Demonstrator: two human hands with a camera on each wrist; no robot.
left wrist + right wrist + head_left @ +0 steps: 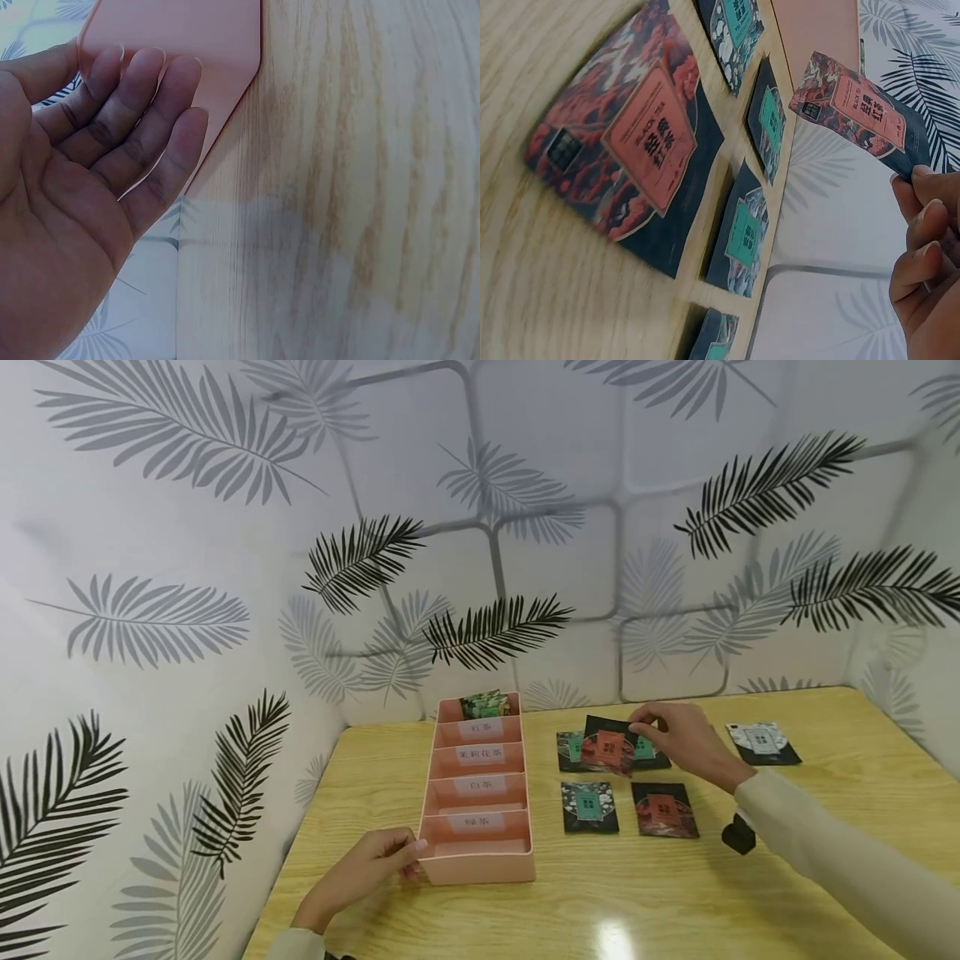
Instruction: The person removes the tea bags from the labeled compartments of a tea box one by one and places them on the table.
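Note:
My right hand (pixel 686 739) pinches a black tea sachet (pixel 607 750) by its top edge, thumb against fingers, above the table. The sachet is dark with a red label, also plain in the right wrist view (pixel 866 112). Behind it in the head view, two green-labelled sachets (pixel 572 752) are partly covered. My left hand (pixel 371 864) holds the near left corner of a long pink divided box (pixel 480 870), thumb at the rim and curled fingers against the outside. White labels with Chinese writing mark the dividers. Green packets (pixel 487 703) lie in the farthest compartment.
On the wooden table (pixel 637 893) lie another red-labelled sachet (pixel 665 810), a green-labelled one (pixel 588 807) and a white-patterned one (pixel 762 743) at the right. A leaf-patterned covering (pixel 570 560) rises behind the table and along its left side.

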